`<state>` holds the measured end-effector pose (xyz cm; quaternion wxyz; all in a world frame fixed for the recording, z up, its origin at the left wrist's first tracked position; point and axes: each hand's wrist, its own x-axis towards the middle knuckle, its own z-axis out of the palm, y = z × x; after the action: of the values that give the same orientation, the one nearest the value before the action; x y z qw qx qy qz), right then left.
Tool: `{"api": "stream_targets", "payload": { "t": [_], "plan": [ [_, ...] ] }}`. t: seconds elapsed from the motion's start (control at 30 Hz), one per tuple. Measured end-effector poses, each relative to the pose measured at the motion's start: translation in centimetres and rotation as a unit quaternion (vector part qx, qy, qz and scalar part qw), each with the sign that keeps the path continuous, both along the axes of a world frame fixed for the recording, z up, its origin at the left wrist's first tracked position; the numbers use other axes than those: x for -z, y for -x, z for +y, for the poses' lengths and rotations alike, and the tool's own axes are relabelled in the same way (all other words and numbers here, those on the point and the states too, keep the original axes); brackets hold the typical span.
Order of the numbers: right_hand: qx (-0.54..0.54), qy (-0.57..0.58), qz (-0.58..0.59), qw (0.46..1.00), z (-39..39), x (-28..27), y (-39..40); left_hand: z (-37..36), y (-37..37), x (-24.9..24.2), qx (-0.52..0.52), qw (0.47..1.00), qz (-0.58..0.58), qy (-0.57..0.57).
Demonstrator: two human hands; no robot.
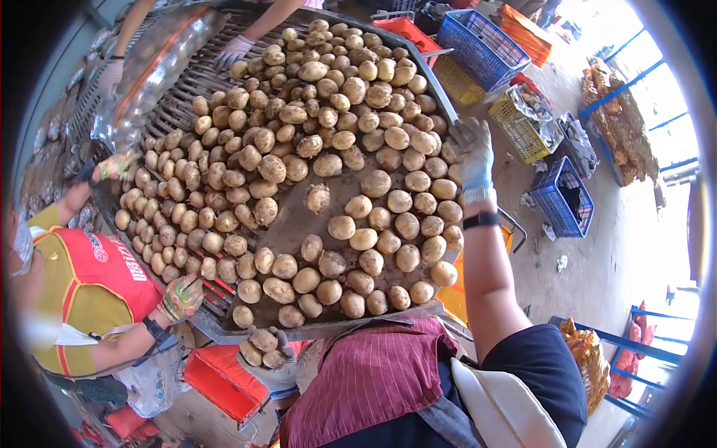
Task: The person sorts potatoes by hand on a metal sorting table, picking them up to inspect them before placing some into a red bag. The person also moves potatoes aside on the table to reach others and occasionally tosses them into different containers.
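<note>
Potatoes (317, 198) with soil on their skins cover a large metal sorting table (284, 224). At the table's near edge my left hand (282, 342), in a dark-palmed glove, holds a cluster of potatoes (263, 348); most of its fingers are hidden behind them. My right hand (473, 145), in a grey and pale-blue glove, reaches to the table's right rim beside the outermost potatoes. Its fingers are stretched out, and I see nothing held in it. Below my left hand stands an orange-red crate (224, 381).
A co-worker in a red apron (104, 265) works at the left edge. Another person's gloved hands (235, 52) are at the slatted far end. Blue crates (485, 48) and a yellow crate (523, 127) stand on the floor to the right.
</note>
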<state>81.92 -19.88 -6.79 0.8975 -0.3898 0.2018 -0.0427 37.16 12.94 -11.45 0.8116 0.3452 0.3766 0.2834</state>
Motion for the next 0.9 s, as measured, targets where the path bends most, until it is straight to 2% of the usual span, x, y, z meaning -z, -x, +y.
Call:
{"api": "stream_targets", "payload": {
  "t": [0.03, 0.07, 0.13, 0.17, 0.2, 0.23, 0.27, 0.3, 0.33, 0.37, 0.4, 0.47, 0.5, 0.53, 0.57, 0.63, 0.67, 0.7, 0.73, 0.77, 0.8, 0.83, 0.87, 0.9],
  "plan": [
    [-0.017, 0.154, 0.024, 0.988, -1.3, 1.0, -1.4, 0.1, -0.5, -0.4, 0.006, 1.0, -0.002, -0.001],
    [-0.061, 0.381, -0.105, 0.916, -3.6, 7.4, -5.6, 0.3, -1.3, -1.0, 0.048, 0.994, -0.053, 0.079],
    [-0.136, 0.522, -0.137, 0.831, 1.7, 4.6, -3.3, 0.7, -2.5, -2.3, 0.13, 0.953, -0.144, 0.234],
    [-0.091, 0.712, -0.137, 0.683, 4.7, 4.6, -1.5, -0.6, -3.2, -0.9, 0.145, 0.988, -0.006, -0.053],
    [-0.041, 0.859, -0.127, 0.495, 7.0, 4.5, 0.1, -1.5, -4.4, -1.5, 0.149, 0.987, -0.006, -0.057],
    [-0.077, 0.856, -0.157, 0.487, 7.7, 4.5, 1.0, -2.4, -5.9, -2.5, 0.195, 0.942, 0.014, -0.272],
    [-0.116, 0.851, -0.187, 0.477, 8.1, 4.3, 1.9, -2.8, -6.8, -3.1, 0.23, 0.85, 0.033, -0.472],
    [-0.162, 0.835, -0.18, 0.495, 8.6, 3.7, 2.9, -2.7, -7.1, -3.1, 0.241, 0.874, 0.011, -0.421],
    [-0.209, 0.816, -0.175, 0.51, 8.8, 2.8, 4.1, -2.6, -7.4, -3.3, 0.242, 0.874, 0.013, -0.421],
    [-0.24, 0.803, -0.176, 0.516, 8.3, 2.3, 5.7, -2.4, -7.7, -3.8, 0.186, 0.971, -0.048, -0.143],
    [-0.223, 0.791, -0.2, 0.534, 7.6, 2.4, 7.2, -2.3, -8.1, -4.2, 0.111, 0.977, -0.105, 0.148],
    [-0.224, 0.79, -0.199, 0.535, 5.6, 0.9, 9.7, -2.2, -8.0, -4.3, 0.074, 0.973, -0.102, 0.192],
    [-0.263, 0.815, -0.147, 0.495, 4.4, 1.5, 10.4, -2.0, -7.4, -3.7, 0.219, 0.973, 0.017, -0.074],
    [-0.3, 0.834, -0.096, 0.452, 3.6, 1.7, 10.8, -1.8, -6.9, -3.2, 0.342, 0.87, 0.132, -0.331],
    [-0.41, 0.796, -0.008, 0.444, 3.2, 1.4, 10.3, -2.1, -6.5, -2.6, 0.34, 0.87, 0.133, -0.331],
    [-0.448, 0.805, -0.015, 0.39, 4.4, -1.5, 8.9, -3.0, -5.8, -1.8, 0.206, 0.934, 0.056, -0.287],
    [-0.456, 0.809, -0.024, 0.371, 6.0, -2.8, 7.8, -2.8, -5.8, -2.0, 0.207, 0.933, 0.055, -0.288],
    [-0.341, 0.811, -0.159, 0.449, 7.3, -0.6, 7.0, -2.4, -5.8, -2.3, 0.239, 0.867, 0.063, -0.434],
    [-0.291, 0.739, -0.247, 0.554, 9.4, -0.8, 5.8, -2.0, -6.1, -2.5, 0.264, 0.777, 0.068, -0.568],
    [-0.295, 0.761, -0.222, 0.534, 12.2, -1.9, 4.7, -1.9, -6.0, -2.2, 0.268, 0.775, 0.063, -0.569],
    [-0.268, 0.756, -0.215, 0.557, 14.7, -0.1, 3.5, -1.7, -5.8, -1.5, 0.266, 0.773, 0.068, -0.571],
    [-0.24, 0.766, -0.215, 0.556, 16.7, 2.4, 2.5, -1.7, -5.7, -1.1, 0.263, 0.772, 0.073, -0.574],
    [-0.173, 0.801, -0.234, 0.523, 18.2, 4.5, 2.0, -1.8, -5.7, -1.1, 0.265, 0.772, 0.069, -0.574],
    [-0.181, 0.793, -0.223, 0.538, 18.9, 5.2, 2.2, -1.9, -5.6, -1.3, 0.251, 0.771, 0.085, -0.579]
  ]
}}
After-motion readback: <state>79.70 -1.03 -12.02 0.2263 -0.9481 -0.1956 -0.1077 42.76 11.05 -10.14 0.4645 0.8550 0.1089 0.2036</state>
